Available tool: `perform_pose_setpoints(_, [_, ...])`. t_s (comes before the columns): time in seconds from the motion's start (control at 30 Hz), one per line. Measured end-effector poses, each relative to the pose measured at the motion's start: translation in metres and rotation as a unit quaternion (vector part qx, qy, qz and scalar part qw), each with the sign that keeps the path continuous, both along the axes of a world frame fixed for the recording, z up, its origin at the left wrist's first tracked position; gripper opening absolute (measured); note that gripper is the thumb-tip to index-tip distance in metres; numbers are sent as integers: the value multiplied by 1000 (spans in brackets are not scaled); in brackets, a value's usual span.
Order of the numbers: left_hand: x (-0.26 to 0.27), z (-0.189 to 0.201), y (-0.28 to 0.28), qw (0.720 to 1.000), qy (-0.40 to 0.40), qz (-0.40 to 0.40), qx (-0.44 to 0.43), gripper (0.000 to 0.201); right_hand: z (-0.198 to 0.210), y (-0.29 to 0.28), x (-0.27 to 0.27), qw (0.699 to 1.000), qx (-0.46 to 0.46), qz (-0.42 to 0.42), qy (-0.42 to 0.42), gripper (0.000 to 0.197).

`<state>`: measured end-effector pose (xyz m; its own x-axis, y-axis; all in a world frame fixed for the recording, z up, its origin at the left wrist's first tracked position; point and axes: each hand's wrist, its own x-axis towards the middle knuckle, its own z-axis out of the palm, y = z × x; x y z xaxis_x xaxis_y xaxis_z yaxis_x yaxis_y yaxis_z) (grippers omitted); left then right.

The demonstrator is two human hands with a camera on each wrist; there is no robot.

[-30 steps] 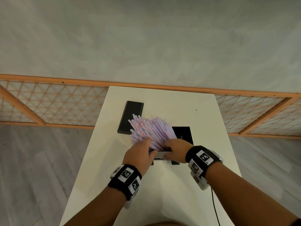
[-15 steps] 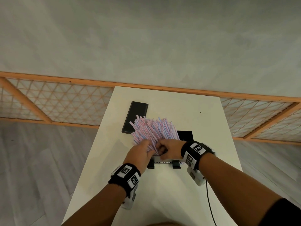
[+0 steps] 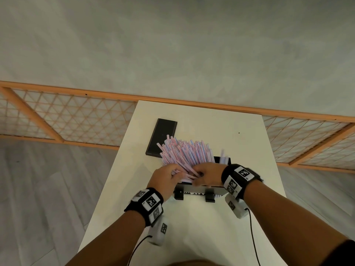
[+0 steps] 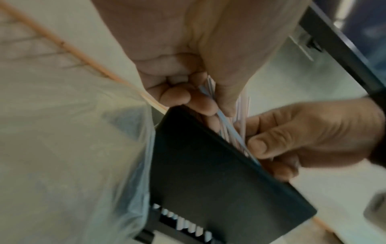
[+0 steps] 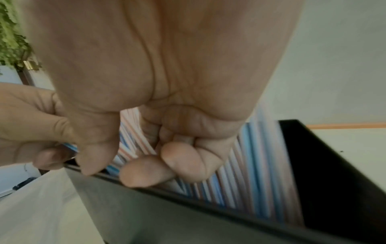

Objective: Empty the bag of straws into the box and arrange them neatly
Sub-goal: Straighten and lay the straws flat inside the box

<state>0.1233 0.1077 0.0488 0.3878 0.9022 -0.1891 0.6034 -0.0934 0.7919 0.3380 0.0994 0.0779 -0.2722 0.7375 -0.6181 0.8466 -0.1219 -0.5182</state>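
Observation:
A thick bunch of pink, blue and white straws (image 3: 187,152) fans up and to the back left out of a black box (image 3: 194,191) in the middle of the white table. My left hand (image 3: 167,176) grips the lower ends of the straws (image 4: 229,130) from the left, its fingers (image 4: 200,105) curled round them. My right hand (image 3: 208,172) meets it from the right, its thumb and curled fingers (image 5: 146,171) pinching straws (image 5: 250,173) just above the box rim (image 5: 188,214). A clear plastic bag (image 4: 129,148) hangs beside the box on its left.
A flat black lid (image 3: 161,139) lies on the table (image 3: 211,237) at the back left, partly under the straw tips. A wooden lattice rail (image 3: 76,120) runs behind the table, with grey floor on both sides. Cables trail from both wrist units.
My right hand has moved from the box's front rim up onto the base of the straws, close against my left hand. The bunch now stands more upright, with a few straws at the box's right side.

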Motion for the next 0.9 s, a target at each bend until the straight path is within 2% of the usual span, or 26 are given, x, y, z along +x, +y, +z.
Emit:
perform_pose_setpoints(0.13, [0,4,1,993,-83,51,-67,6,4,-2,6,1000,-3,8,-29,32])
perform_pose_setpoints(0.2, [1,5,-2,995,-69,41,-54,10,-1,-3,5,999,-5,1,-34,40])
perform_pose_setpoints(0.27, [1,6,-5,998,-42,34,-27,24,-6,-4,1,999,-5,4,-41,41])
perform_pose_setpoints(0.37, [-2,9,-9,999,-22,30,19,43,-9,-3,-3,998,16,12,-57,38])
perform_pose_setpoints(0.5, [-11,9,-12,997,-2,33,66,49,-8,0,-6,995,36,31,-93,29])
perform_pose_setpoints(0.6, [-17,12,-16,997,3,40,71,42,-9,-2,-7,994,15,20,-108,33])
perform_pose_setpoints(0.73, [-23,11,-21,997,37,30,61,22,-7,-2,-6,990,-84,12,-109,41])
perform_pose_setpoints(0.83, [-25,6,-22,997,51,37,42,22,-6,3,-12,987,-117,23,-109,40])
perform_pose_setpoints(0.9, [-24,5,-21,996,61,42,50,23,-7,5,-17,981,-142,37,-124,55])
